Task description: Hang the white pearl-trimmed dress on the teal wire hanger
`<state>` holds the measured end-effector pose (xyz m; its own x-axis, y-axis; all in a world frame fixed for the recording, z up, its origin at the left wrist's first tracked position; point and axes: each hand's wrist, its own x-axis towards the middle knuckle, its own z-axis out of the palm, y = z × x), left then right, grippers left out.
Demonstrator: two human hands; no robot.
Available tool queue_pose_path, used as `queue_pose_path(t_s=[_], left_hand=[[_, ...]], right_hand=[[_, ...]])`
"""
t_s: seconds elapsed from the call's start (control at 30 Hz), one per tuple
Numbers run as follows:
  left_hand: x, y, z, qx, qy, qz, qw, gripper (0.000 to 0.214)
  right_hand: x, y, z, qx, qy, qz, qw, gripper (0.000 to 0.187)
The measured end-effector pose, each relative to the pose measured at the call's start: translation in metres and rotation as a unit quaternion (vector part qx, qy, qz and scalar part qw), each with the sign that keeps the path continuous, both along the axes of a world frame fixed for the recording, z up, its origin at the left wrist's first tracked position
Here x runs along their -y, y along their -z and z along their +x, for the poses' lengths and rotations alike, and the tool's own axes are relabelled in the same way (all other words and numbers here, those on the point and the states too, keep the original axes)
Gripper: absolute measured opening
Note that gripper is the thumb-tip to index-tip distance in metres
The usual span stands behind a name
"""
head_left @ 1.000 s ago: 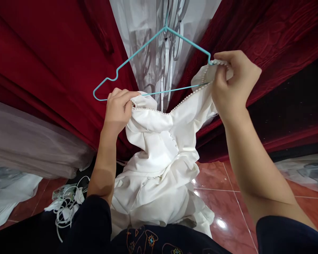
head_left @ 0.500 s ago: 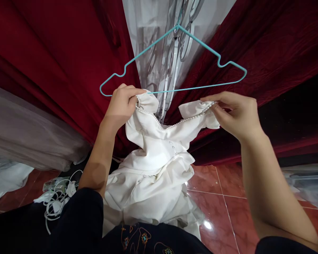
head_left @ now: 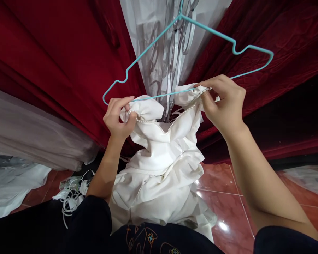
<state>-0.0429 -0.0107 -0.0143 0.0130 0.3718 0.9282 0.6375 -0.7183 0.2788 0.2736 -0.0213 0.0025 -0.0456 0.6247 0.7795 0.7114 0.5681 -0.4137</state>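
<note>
A white dress (head_left: pixel 159 148) with a pearl-beaded neckline hangs between my two hands, its skirt bunched toward my lap. My left hand (head_left: pixel 119 116) pinches the sleeve on the left, fingers over the lower bar and thumb by the pearls. On the other side, my right hand (head_left: pixel 224 100) grips the right sleeve at its beaded edge, fingertips at the hanger's bar. The light-blue clothes hanger (head_left: pixel 145 51) hangs just above and behind the neckline, tilted up to the right. Its hook runs out of the top of the view.
Dark red curtains (head_left: pixel 55 53) hang on both sides of a white metal scrollwork frame (head_left: pixel 173 67). Tangled white cables (head_left: pixel 71 201) lie at the lower left. Pale tulle fabric (head_left: pixel 21 187) spreads at the far left. Red tiles (head_left: pixel 228 197) cover the floor.
My right hand has moved up and inward with its sleeve to the hanger bar. My left hand has dropped slightly, fingers now over the bar. The hanger has tilted, its right end higher.
</note>
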Motion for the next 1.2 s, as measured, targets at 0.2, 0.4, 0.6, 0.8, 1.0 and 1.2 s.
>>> queue_pose_path(t_s=[0.2, 0.4, 0.6, 0.8, 1.0, 1.2], left_hand=[[0.004, 0.033, -0.02, 0.192, 0.025, -0.064, 0.979, 0.017], [-0.047, 0.009, -0.051, 0.324, -0.104, -0.101, 0.935, 0.009], [-0.084, -0.068, -0.046, 0.217, -0.081, -0.027, 0.973, 0.014], [-0.082, -0.096, -0.021, -0.035, 0.073, -0.273, 0.959, 0.027], [-0.054, -0.08, 0.012, 0.028, 0.116, 0.077, 0.99, 0.025], [-0.01, -0.044, 0.067, -0.224, 0.154, -0.189, 0.944, 0.035]], right_hand=[[0.009, -0.008, -0.003, 0.021, 0.025, -0.026, 0.999, 0.024], [0.006, -0.004, -0.007, 0.008, 0.028, -0.019, 0.999, 0.026], [0.009, -0.001, -0.01, 0.006, 0.036, -0.015, 0.999, 0.027], [0.009, 0.0, -0.006, 0.002, 0.016, 0.005, 1.0, 0.03], [0.005, 0.001, -0.008, 0.007, 0.036, -0.014, 0.999, 0.028], [0.003, 0.003, -0.011, -0.015, 0.045, -0.012, 0.999, 0.023]])
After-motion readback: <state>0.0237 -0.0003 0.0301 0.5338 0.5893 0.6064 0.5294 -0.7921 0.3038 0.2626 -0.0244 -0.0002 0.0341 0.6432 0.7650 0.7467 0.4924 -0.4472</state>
